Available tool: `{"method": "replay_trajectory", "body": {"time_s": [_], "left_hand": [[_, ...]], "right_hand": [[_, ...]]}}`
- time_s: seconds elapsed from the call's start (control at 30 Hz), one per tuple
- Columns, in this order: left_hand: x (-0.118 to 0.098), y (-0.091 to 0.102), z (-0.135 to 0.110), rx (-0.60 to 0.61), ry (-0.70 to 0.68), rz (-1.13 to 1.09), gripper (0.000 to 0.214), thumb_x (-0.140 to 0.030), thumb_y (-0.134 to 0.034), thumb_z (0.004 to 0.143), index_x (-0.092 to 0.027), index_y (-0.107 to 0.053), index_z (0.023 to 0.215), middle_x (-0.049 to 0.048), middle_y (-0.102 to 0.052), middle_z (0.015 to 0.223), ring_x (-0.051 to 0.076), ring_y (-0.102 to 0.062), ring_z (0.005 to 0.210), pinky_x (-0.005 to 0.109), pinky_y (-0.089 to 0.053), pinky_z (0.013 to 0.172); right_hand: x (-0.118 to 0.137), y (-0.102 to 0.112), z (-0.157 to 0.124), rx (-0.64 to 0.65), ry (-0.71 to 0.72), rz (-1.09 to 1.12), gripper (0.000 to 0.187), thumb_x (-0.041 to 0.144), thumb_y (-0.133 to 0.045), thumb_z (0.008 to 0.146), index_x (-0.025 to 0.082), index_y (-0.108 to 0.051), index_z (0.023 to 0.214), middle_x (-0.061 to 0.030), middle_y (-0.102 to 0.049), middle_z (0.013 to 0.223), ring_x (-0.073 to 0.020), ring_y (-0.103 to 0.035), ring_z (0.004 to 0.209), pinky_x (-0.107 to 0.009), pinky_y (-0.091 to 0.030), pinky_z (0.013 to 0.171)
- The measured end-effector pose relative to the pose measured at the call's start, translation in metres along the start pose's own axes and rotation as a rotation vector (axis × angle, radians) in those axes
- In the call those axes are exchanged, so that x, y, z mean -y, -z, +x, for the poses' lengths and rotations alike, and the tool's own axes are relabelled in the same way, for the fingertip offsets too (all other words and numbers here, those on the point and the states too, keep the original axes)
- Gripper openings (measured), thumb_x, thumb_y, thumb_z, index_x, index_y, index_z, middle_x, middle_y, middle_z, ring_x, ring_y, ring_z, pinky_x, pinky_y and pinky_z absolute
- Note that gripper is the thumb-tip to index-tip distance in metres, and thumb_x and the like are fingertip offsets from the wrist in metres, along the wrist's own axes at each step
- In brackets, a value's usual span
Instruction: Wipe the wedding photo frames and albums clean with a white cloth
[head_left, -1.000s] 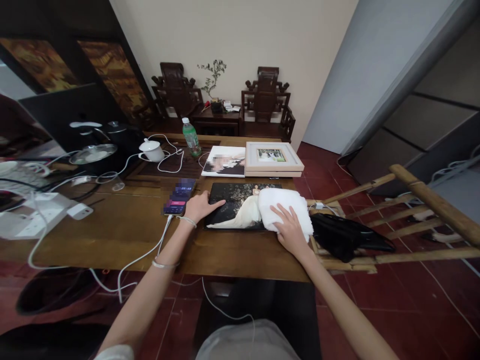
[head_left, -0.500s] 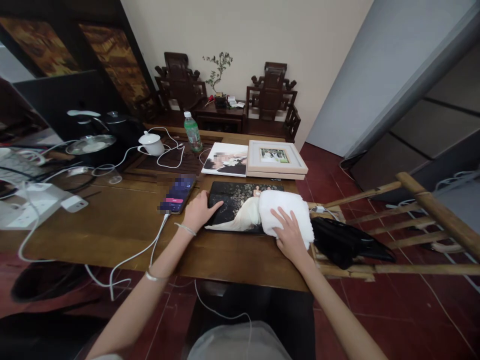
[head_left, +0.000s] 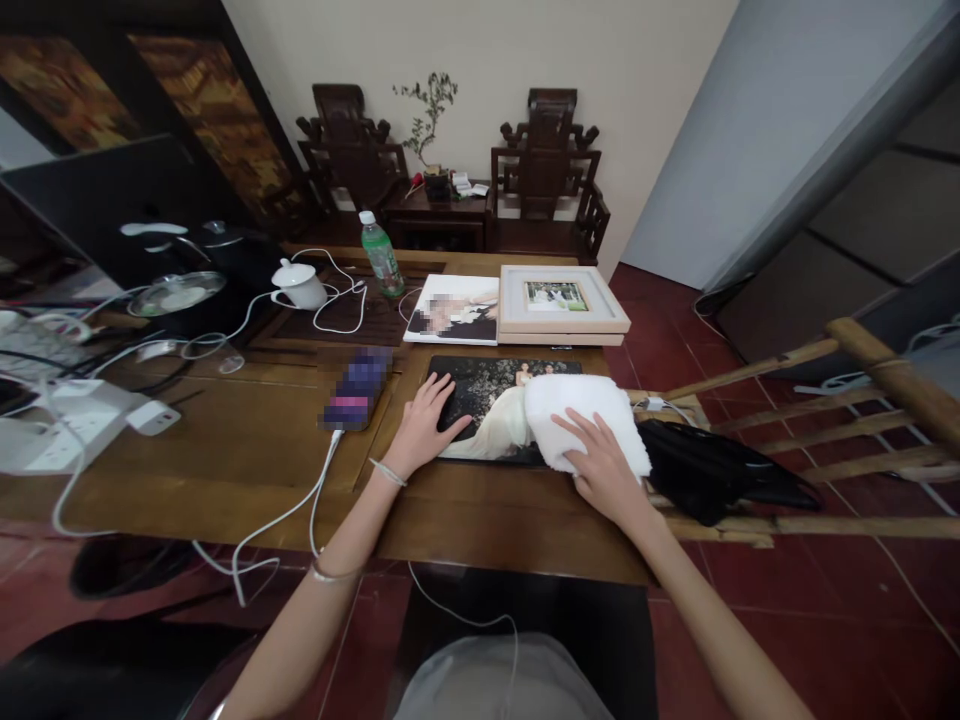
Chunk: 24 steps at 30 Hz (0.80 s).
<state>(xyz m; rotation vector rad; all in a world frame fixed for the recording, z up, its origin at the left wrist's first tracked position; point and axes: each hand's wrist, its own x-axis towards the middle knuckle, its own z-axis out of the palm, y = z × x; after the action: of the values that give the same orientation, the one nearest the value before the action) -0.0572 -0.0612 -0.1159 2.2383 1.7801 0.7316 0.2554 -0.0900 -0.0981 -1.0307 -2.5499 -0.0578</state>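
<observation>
A dark photo panel [head_left: 491,415] lies flat on the wooden table in front of me, printed with a figure in a long pale dress and blossoms. My left hand [head_left: 424,425] rests on its left edge, fingers spread. Over the panel's right part, a folded white towel [head_left: 555,420] covers some of the picture. My right hand [head_left: 604,470] holds the towel down against the panel, fingers laid across its top and thumb by its near edge.
Behind the panel are a white photo print [head_left: 442,325] and a framed photo [head_left: 611,315]. A phone [head_left: 356,390] on a cable lies left, near a green bottle [head_left: 381,255], lidded cup [head_left: 300,287] and power strip [head_left: 71,425]. A bamboo chair [head_left: 787,360] holding a black bag [head_left: 705,475] stands right.
My view has shifted slightly. My left hand has spread its fingers further along the panel's left edge. The right hand and towel stay on the panel's right part.
</observation>
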Motion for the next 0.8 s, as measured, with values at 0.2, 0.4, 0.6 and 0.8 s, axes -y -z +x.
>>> {"method": "replay_trajectory", "body": {"time_s": [0.2,0.4,0.6,0.8], "left_hand": [[0.001,0.003,0.0,0.031,-0.004,-0.013,0.058,-0.048,-0.051,0.09,-0.022,-0.038,0.14,0.013,-0.035,0.15,0.03,-0.023,0.143,0.062,-0.032,0.104],[0.007,0.003,-0.002,0.062,-0.001,-0.062,0.054,-0.047,-0.045,0.093,-0.024,-0.037,0.142,0.0122,-0.034,0.151,0.029,-0.022,0.143,0.061,-0.03,0.105],[0.007,0.001,-0.002,0.04,0.007,-0.076,0.046,-0.038,-0.035,0.098,-0.025,-0.039,0.141,0.0099,-0.036,0.151,0.026,-0.023,0.143,0.057,-0.031,0.106],[0.006,0.001,-0.002,0.035,0.015,-0.071,0.045,-0.036,-0.034,0.097,-0.024,-0.039,0.14,0.0097,-0.036,0.151,0.027,-0.023,0.143,0.06,-0.031,0.105]], "right_hand": [[-0.037,0.0,0.047,0.121,-0.021,-0.002,0.053,-0.006,-0.044,0.061,0.016,-0.065,0.105,-0.0144,-0.05,0.139,-0.0346,-0.036,0.135,-0.061,-0.029,0.107],[-0.058,-0.017,0.085,0.112,-0.082,-0.008,0.058,-0.007,-0.043,0.063,0.016,-0.063,0.113,-0.0155,-0.05,0.139,-0.0339,-0.038,0.133,-0.063,-0.028,0.106],[-0.03,-0.011,0.047,0.058,-0.011,0.001,0.053,-0.009,-0.04,0.063,0.016,-0.068,0.1,-0.0146,-0.05,0.139,-0.0316,-0.032,0.137,-0.065,-0.024,0.108],[0.009,0.005,-0.005,0.062,0.069,0.002,0.045,-0.009,-0.04,0.061,0.017,-0.067,0.086,-0.0124,-0.046,0.143,-0.0326,-0.027,0.139,-0.066,-0.024,0.108]]}}
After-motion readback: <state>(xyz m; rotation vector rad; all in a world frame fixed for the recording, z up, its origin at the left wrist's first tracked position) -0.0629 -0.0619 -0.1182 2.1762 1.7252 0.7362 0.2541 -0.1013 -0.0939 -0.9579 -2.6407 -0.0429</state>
